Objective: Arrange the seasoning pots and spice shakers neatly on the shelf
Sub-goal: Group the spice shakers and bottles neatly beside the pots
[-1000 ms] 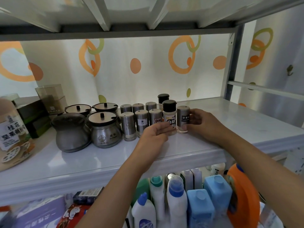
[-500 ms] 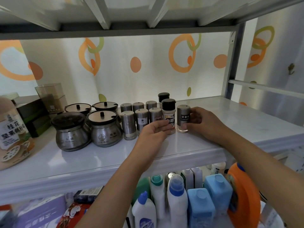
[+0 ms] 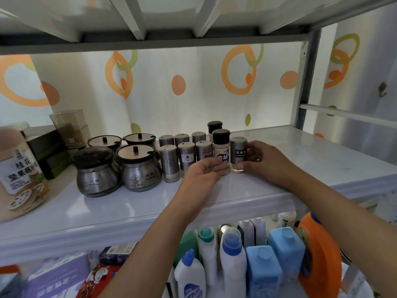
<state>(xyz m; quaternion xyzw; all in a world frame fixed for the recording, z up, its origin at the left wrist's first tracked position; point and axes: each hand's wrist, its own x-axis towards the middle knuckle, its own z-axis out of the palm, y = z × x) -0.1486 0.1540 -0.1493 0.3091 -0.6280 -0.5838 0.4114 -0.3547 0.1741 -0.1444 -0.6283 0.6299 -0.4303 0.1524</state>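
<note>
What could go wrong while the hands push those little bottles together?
1. The tall, narrow shakers stand packed tight. A hard nudge from the left hand on the black-capped bottle might tip it into its neighbours, such as the salt shaker.
2. The right hand grips the ground pepper shaker in the front row. If it slips forward off the shelf, it could fall onto the detergent bottles below.

Brushed metal shakers [image 3: 186, 158], glossy white shelf [image 3: 107, 209]
</note>
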